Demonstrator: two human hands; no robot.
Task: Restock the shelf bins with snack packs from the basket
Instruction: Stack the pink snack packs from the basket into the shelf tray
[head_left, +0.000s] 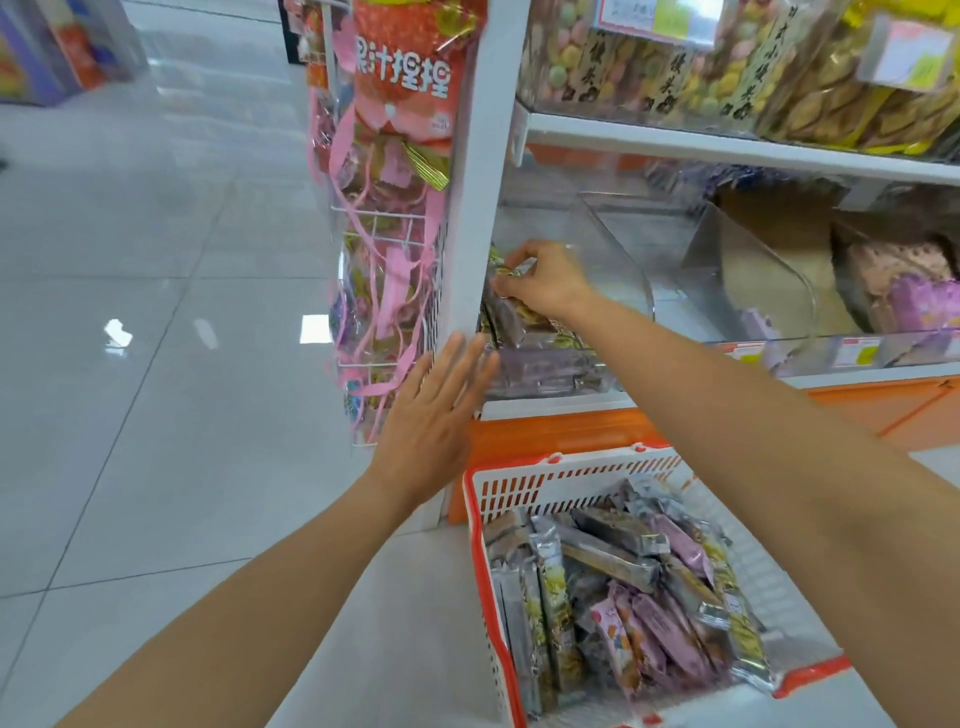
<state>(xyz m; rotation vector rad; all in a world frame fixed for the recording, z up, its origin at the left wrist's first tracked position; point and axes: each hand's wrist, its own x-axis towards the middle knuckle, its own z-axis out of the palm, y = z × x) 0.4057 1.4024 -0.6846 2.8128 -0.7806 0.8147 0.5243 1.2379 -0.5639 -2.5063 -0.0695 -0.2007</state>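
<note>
A white basket with an orange rim (475, 499) stands on the floor at lower right, full of several long snack packs (623, 587) in silver, purple and pink wrappers. Above it, a clear plastic shelf bin (618, 244) at the shelf's left end holds several packs. My right hand (540, 278) reaches into this bin and pinches a snack pack (501, 314) among the others. My left hand (436, 410) is flat with straight fingers, its fingertips at the bin's front left corner by the white upright.
A white shelf upright (478, 208) stands left of the bin, with a wire rack of pink ribboned candy bags (395, 156) hanging on it. More clear bins with purple packs (914, 301) sit to the right. Jars of biscuits (727, 67) fill the shelf above. Tiled floor lies left.
</note>
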